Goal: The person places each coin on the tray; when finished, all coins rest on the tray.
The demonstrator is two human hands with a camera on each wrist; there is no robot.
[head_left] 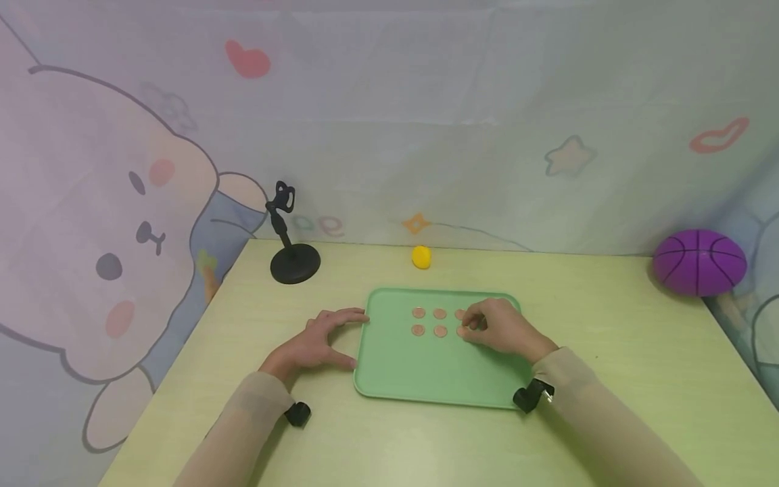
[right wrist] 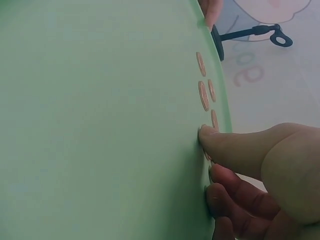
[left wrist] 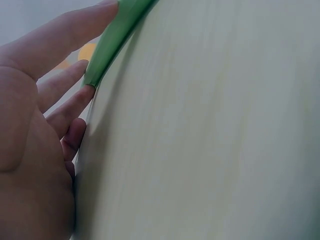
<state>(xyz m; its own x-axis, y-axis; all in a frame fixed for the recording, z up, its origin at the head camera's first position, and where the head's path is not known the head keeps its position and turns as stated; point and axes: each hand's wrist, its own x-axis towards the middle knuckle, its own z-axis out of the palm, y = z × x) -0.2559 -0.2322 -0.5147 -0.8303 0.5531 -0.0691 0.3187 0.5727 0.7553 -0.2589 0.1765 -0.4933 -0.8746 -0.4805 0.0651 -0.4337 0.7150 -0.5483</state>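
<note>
Several copper-coloured coins lie in two short rows on a green tray, towards its far side. My right hand is over the right end of the rows. Its thumb and fingers pinch a coin at the end of the nearer row, flat against the tray; the fingertips hide part of it. In the right wrist view the thumb covers most of this coin. My left hand is spread at the tray's left edge, with fingertips and thumb touching the rim.
A black stand with a clip on top is at the back left of the pale table. Behind the tray is a small yellow object. A purple ball sits at the back right corner, before a printed cloth.
</note>
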